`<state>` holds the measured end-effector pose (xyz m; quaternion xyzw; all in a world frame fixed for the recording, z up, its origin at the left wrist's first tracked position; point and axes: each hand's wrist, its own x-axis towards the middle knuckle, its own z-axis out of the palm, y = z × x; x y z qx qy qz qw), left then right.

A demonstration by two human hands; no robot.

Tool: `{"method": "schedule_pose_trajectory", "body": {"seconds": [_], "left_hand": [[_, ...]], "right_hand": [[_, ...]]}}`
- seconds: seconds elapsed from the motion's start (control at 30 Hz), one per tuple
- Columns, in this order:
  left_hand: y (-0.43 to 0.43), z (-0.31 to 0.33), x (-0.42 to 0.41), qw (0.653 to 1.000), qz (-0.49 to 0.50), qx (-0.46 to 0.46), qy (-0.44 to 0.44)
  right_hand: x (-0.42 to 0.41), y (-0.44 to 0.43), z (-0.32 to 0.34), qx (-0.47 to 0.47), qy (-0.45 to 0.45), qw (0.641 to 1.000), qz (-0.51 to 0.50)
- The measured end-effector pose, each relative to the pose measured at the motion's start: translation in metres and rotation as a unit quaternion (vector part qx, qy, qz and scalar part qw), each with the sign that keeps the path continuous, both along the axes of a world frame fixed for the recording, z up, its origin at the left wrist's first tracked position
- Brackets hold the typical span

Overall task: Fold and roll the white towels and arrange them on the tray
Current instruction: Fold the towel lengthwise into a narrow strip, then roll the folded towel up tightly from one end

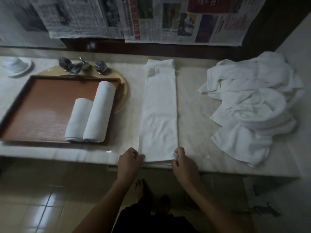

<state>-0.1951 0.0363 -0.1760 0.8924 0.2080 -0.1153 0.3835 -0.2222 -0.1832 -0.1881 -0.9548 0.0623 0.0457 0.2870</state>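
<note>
Folded towel (159, 115) lying lengthwise on worktop (193, 115), left hand (130, 159) and right hand (182, 161) pinching its near corners, two rolls (90, 115) touching on tray (42, 108), towel heap (252, 105) at right

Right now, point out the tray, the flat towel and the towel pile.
tray (42, 105), head view, bare floor of it
flat towel (159, 115), head view, its middle
towel pile (249, 105), head view, its centre

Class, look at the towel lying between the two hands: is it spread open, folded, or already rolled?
Folded, not rolled. The towel lies flat as a long narrow strip on the counter, layered edges showing at its near end, pinched by the left hand and right hand.
</note>
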Motion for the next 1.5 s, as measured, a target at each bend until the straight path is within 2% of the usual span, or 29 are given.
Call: {"method": "schedule_pose_trajectory", "body": {"seconds": [0.13, 0.2, 0.27, 0.3, 0.43, 0.53, 0.67, 0.83, 1.07, 1.13, 1.23, 1.3, 1.4, 1.5], "left_hand": [[0.001, -0.002, 0.002, 1.0, 0.0, -0.022, 0.016], [-0.001, -0.003, -0.001, 0.997, -0.033, 0.046, -0.053], [-0.008, -0.006, -0.007, 0.97, -0.114, 0.135, -0.17], [-0.014, -0.007, -0.01, 0.955, -0.162, 0.146, -0.203], [-0.014, -0.036, -0.026, 0.89, -0.388, 0.178, -0.159], [0.009, -0.049, -0.028, 0.868, -0.405, 0.221, -0.181], [0.022, -0.043, -0.024, 0.872, -0.388, 0.205, -0.216], [0.022, -0.035, -0.017, 0.841, -0.466, 0.128, -0.244], [0.039, -0.029, 0.001, 0.79, -0.544, 0.131, -0.249], [0.039, -0.025, 0.001, 0.814, -0.517, 0.116, -0.239], [0.034, -0.01, -0.001, 0.912, -0.366, 0.05, -0.179], [0.031, 0.0, 0.004, 0.956, -0.268, -0.016, -0.119], [0.029, 0.006, 0.013, 0.969, -0.232, -0.025, -0.078], [0.024, 0.005, 0.02, 0.971, -0.231, 0.011, -0.065]], "right_hand": [[-0.012, -0.006, 0.003, -0.06, -0.046, 0.997, 0.033], [-0.015, -0.002, 0.007, -0.062, -0.097, 0.991, 0.062], [-0.011, 0.008, 0.008, -0.069, -0.124, 0.983, 0.117], [-0.009, 0.013, 0.003, -0.082, -0.118, 0.979, 0.147], [-0.009, 0.008, -0.033, -0.164, -0.079, 0.96, 0.211], [-0.015, -0.01, -0.041, -0.201, -0.054, 0.955, 0.21], [-0.025, -0.024, -0.04, -0.168, -0.088, 0.963, 0.192], [-0.021, -0.031, -0.04, -0.075, -0.176, 0.955, 0.229], [-0.012, -0.048, -0.024, -0.055, -0.157, 0.952, 0.257], [-0.009, -0.049, -0.021, -0.028, -0.116, 0.965, 0.234], [-0.003, -0.048, -0.01, 0.038, -0.034, 0.985, 0.167], [0.0, -0.047, -0.004, 0.08, 0.002, 0.99, 0.115], [0.005, -0.043, 0.0, 0.101, 0.034, 0.993, 0.055], [0.008, -0.035, -0.003, 0.07, 0.01, 0.996, 0.055]]}}
